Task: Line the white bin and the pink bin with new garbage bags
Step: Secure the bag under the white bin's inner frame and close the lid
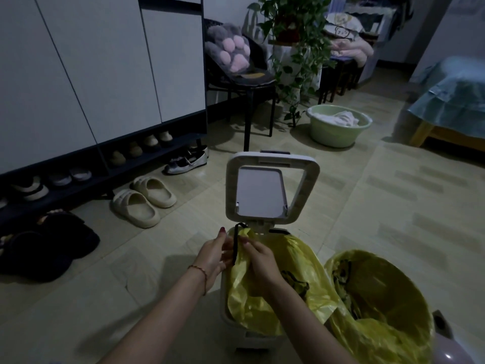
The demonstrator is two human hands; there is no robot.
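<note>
The white bin (237,334) stands on the floor at the bottom centre, its white lid frame (273,187) tipped up at the back. A yellow garbage bag (294,264) sits inside it, draped over the rim. My left hand (214,254) and my right hand (259,261) meet at the bin's far left corner, pinching the bag's edge and its black drawstring (235,245). To the right, the pink bin (446,350) shows only a sliver of its wall; a second yellow bag (380,306) lines it and folds over its rim.
Beige slippers (143,200) and dark slippers (44,248) lie on the floor to the left, below a shoe cabinet (105,74). A black chair (244,82), a potted plant (296,35) and a green basin (338,124) stand behind the bins. A bed (454,101) is at the right.
</note>
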